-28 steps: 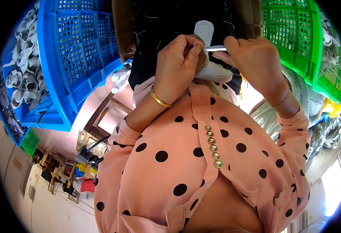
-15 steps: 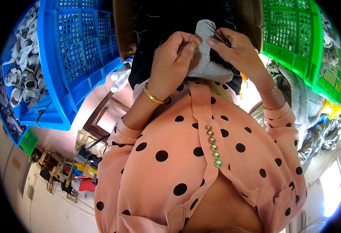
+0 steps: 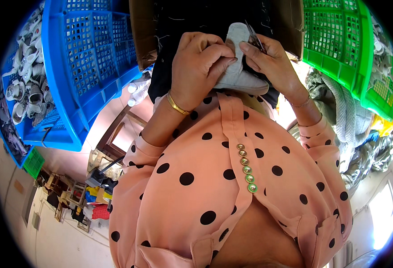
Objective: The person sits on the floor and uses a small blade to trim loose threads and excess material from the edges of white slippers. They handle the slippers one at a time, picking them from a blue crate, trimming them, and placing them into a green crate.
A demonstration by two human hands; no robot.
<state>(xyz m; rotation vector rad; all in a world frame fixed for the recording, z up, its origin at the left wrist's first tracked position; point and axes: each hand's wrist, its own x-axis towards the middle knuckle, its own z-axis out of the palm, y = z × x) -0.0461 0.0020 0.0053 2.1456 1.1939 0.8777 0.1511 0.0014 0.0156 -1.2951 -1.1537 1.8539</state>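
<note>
A light grey shoe upper, shaped like a small boot, is held over my dark-clothed lap with its toe pointing right. My left hand is closed at its left edge, thumb and forefinger pinched together against the fabric; any thread between them is too small to see. Pointed metal snips lie in my right hand, blades up and beside the upper's top end. The thumb of that hand presses on the upper's right edge. Part of the snips is hidden inside the fingers.
On the left stands a blue plastic crate, with many grey-white shoe uppers in a blue container beyond it. A green crate stands on the right, near heaped grey fabric. Brown cardboard flanks my lap.
My right hand has turned, so the snips' blades now show pointing up beside the upper. My left hand has shifted slightly and its fingers have curled further. The upper stays nearly in place.
</note>
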